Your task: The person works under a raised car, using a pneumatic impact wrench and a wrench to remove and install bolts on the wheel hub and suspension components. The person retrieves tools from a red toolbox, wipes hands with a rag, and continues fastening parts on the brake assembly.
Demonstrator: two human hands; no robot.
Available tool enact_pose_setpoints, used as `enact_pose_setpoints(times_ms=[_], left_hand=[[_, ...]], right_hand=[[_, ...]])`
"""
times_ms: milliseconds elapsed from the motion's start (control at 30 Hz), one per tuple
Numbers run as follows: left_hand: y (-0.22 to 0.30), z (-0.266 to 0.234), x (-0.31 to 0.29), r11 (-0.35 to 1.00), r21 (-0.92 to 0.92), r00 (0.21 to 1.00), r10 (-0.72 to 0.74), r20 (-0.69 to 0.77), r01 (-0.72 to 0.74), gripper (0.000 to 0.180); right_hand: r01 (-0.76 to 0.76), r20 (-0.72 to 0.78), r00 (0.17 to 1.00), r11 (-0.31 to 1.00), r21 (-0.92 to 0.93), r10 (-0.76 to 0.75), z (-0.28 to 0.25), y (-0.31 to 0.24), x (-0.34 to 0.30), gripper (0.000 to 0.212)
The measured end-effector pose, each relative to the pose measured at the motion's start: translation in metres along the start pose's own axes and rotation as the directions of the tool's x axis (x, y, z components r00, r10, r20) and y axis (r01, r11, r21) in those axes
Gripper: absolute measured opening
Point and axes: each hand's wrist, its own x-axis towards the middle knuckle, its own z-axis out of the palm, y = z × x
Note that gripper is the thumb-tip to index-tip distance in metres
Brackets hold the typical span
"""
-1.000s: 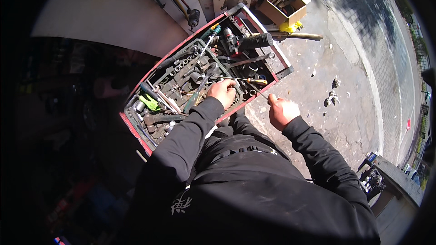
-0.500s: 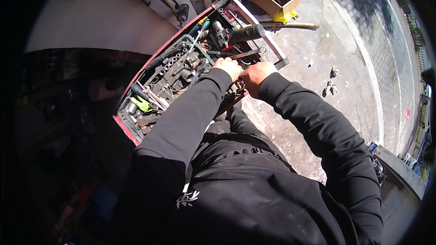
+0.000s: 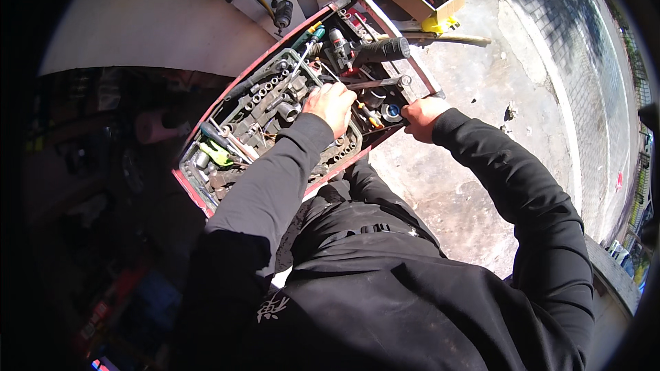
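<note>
A red-edged tool tray (image 3: pixel 195 196) full of hand tools lies before me. My left hand (image 3: pixel 331 107) is over its middle, above the socket set (image 3: pixel 260 96), fingers curled down among the tools; what they grip is hidden. At the tray's near right corner my right hand (image 3: pixel 423 117) is closed against the rim, its fingertips and anything in them out of sight. Between the hands lie an orange-handled screwdriver (image 3: pixel 371 118) and a round blue-centred piece (image 3: pixel 391 111). Just beyond is a long wrench (image 3: pixel 375 83) with a ring end. A cordless drill (image 3: pixel 342 47) rests farther back.
A screwdriver with a green handle (image 3: pixel 318 33) and a bright green item (image 3: pixel 218 155) are in the tray. Behind stand an open cardboard box (image 3: pixel 450 10) and a yellow object (image 3: pixel 440 25) on the ground. A pale panel (image 3: pixel 172 27) rises at the left.
My hands, close together before, have separated: the left moved left over the sockets, the right moved right to the tray's corner. The screwdriver and round piece between them now show.
</note>
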Motion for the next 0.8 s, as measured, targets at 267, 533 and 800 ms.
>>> enact_pose_setpoints(times_ms=[267,533,800], left_hand=[[0.007,-0.003,-0.032,0.988,-0.095,0.992,-0.123,-0.004,0.122,0.019],[0.016,0.003,-0.040,0.987,-0.061,0.986,-0.141,0.086,0.146,0.026],[0.010,0.018,-0.044,0.987,-0.039,0.980,-0.152,0.128,0.158,0.042]], right_hand=[[-0.284,0.033,0.953,0.848,0.447,0.302,0.052,-0.059,-0.039,0.037],[-0.094,0.200,0.974,0.992,-0.085,0.110,-0.018,-0.080,-0.020,0.029],[-0.360,0.211,0.929,0.869,0.338,0.303,0.046,-0.126,-0.014,0.034]])
